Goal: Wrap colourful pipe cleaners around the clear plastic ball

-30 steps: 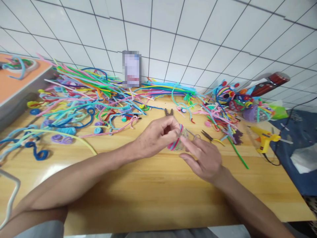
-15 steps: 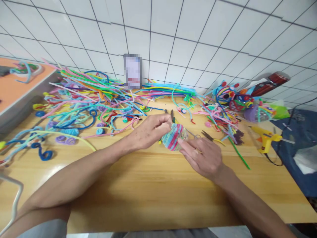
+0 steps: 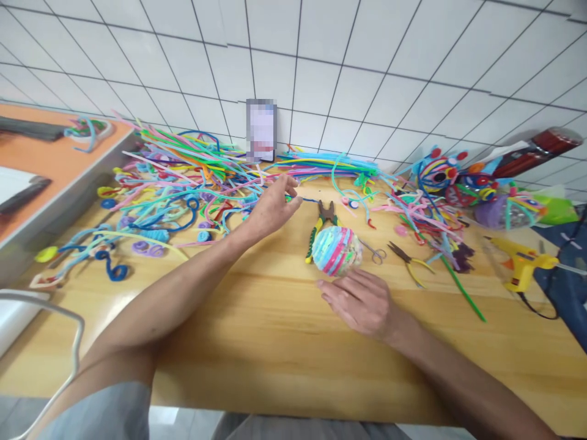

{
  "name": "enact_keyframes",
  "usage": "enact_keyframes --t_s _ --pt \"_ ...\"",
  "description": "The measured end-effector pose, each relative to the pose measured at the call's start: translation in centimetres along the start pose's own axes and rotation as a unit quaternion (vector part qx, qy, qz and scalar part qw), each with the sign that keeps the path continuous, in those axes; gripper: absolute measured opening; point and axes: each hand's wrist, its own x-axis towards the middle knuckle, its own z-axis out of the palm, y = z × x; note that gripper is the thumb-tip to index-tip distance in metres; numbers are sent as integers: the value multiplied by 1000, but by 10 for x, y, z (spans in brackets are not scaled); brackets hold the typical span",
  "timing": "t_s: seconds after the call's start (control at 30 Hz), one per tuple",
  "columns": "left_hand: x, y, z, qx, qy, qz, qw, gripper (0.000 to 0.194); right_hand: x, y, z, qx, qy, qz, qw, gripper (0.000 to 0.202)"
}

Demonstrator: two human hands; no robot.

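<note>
"Where is the striped ball [image 3: 336, 252]?"

"Just beside my right hand [image 3: 360, 300] (whether gripped, I cannot tell), before the green-handled pliers [image 3: 328, 216]. My left hand [image 3: 275, 208], fingers parted, appears empty."

"Best practice?"

"Steady the ball lightly; pressing could flatten its stripes."

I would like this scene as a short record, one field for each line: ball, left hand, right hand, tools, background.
Ball: blue and pink stripes among other colours; on the table
Left hand: open, near the pipe cleaners
Right hand: at the ball's near edge; contact unclear
Tools: green-and-yellow-handled pliers behind the ball; scissors, yellow-handled pliers and glue gun to its right
Background: phone standing against the tiled wall
</note>
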Motion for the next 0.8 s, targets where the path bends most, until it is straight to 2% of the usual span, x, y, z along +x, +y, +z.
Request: enact_keyframes --t_s 0.07,0.2,0.3,0.43,0.57,0.7,0.8 --pt "-1 1 3 -35 8 12 999 7 -4 8 -3 -14 38 32 999 38" --pt "-9 9 15 -115 -21 21 993 14 -16 39 -7 -29 95 153 983 66" --pt "-15 17 22 -171 -41 17 984 19 -25 61 -3 38 49 208 976 93" --pt "-9 23 16 -203 -67 -20 977 20 -34 73 9 123 -47 261 956 119" --pt "1 15 6 -175 -68 -70 980 23 -38 73 15 143 -104 322 930 116" --pt "-3 0 8 -186 -40 -92 977 6 -31 73 18 134 -68 358 922 111" --pt "-15 -11 14 -205 -30 -110 972 13 -22 76 22 117 -35 372 920 109"
